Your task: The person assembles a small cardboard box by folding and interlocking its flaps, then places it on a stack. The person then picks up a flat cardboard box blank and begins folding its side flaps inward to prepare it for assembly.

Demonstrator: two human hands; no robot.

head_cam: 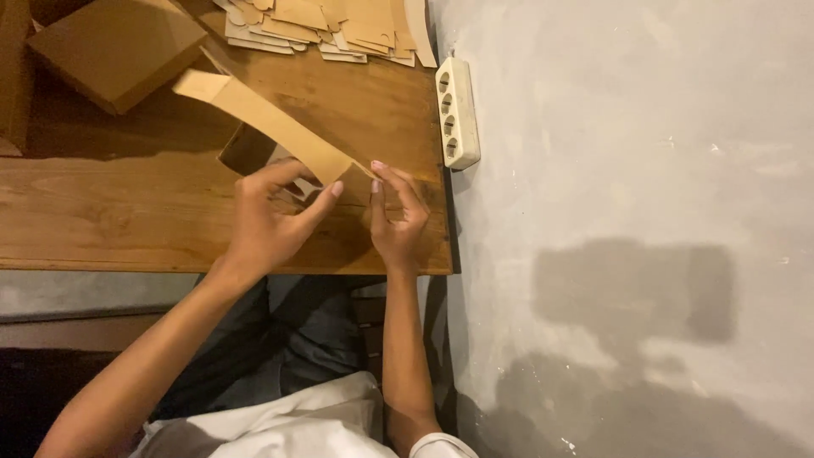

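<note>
White sleeves and dark trousers at bottom of frame, forearms reaching up to the bench. Left hand and right hand both pinch a tan cardboard piece at frame centre, fingers closed on its lower end; long flap juts toward upper left. Judged light, thin, stiffish, creases easily; best held at the fold edges. Folded cardboard box sits upper left, stack of flat cardboard blanks at top. White power strip hangs on the grey wall, close beside my right hand.
</note>
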